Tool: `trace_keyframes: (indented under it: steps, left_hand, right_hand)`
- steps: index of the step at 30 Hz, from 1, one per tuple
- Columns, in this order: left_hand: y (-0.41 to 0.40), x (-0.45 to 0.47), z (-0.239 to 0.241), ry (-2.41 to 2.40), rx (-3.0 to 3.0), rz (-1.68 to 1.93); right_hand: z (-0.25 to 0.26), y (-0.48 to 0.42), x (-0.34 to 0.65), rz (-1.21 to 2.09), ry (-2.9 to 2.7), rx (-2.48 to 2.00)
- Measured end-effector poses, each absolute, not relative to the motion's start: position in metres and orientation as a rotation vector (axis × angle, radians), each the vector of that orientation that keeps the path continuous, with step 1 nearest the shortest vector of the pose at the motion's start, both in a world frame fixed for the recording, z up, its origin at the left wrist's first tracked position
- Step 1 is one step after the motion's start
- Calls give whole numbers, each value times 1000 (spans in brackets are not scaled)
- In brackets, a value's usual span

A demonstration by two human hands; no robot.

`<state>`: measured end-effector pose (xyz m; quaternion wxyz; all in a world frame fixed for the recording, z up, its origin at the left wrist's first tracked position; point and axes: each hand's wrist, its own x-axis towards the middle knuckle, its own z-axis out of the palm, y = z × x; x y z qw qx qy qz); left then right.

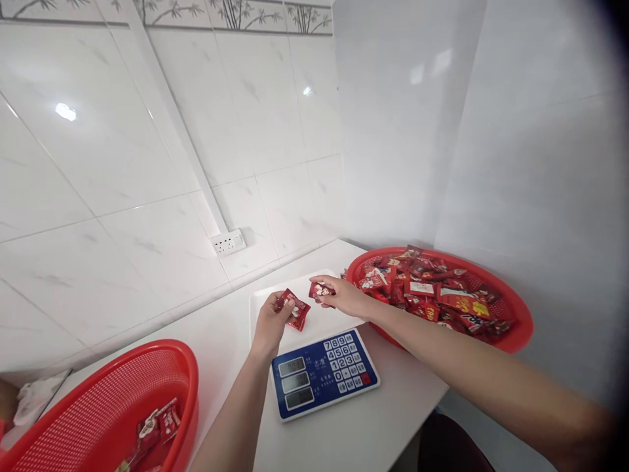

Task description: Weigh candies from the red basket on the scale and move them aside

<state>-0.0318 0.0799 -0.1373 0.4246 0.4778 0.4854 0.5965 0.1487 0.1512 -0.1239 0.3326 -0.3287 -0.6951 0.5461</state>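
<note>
One view only, from a camera worn on the person's head; it looks forward and down onto the white tabletop [354, 432], facing a tiled wall corner [339, 131] that fills the upper half; the left hand [272, 322] and right hand [345, 296] sit mid-frame at arm's reach above the scale [322, 370]; the near red basket [98, 393] is cropped lower left, the far red basket [518, 309] right; the right edge darkens.

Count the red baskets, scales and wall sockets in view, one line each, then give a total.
Red baskets: 2
Scale: 1
Wall socket: 1
Total: 4
</note>
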Motion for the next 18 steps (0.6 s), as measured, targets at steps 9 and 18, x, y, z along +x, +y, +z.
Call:
trace_keyframes:
  steps: [9,18]
  left_hand:
    - [78,-21,-134,1167,1141,1427]
    - [80,-19,-139,1192,1107,1419]
  right_hand:
    - [-129,155,157,1444,-1825,-890]
    - [-133,162,159,1289,-1960,-926]
